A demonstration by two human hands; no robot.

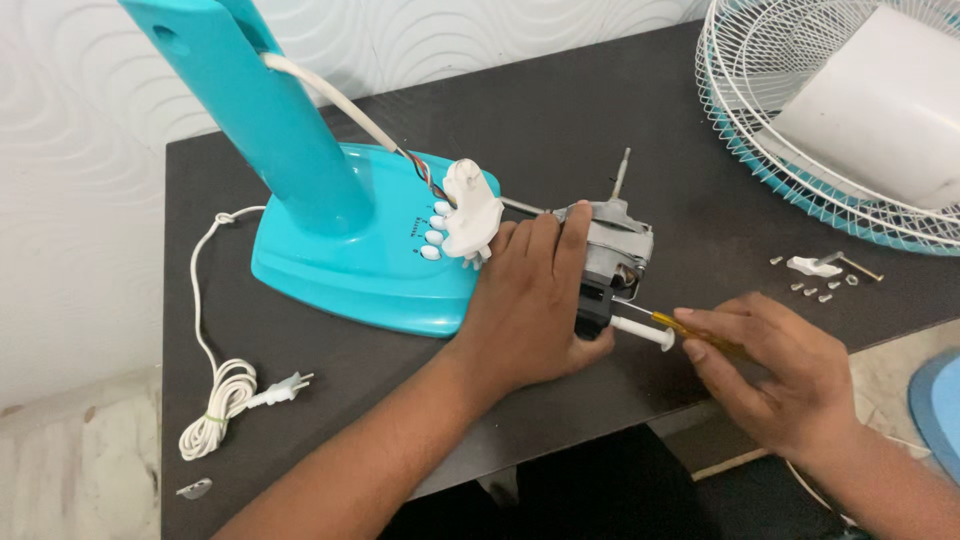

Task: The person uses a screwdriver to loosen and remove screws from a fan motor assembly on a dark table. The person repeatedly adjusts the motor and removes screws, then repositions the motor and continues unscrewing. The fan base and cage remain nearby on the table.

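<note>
The left hand [530, 300] clamps its grip around the fan motor [612, 250] on the bench [560, 120], while the right hand [790, 375] pinches a yellow-handled screwdriver [672, 324] against it.

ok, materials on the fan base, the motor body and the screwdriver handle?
Fan base: looks like moulded plastic, glossy turquoise, with soft highlights on rounded edges. Motor body under the left hand: seems bare metal, dull grey, a thin shaft sticking up. Screwdriver handle in the right hand: probably clear amber plastic; it looks translucent.
</note>
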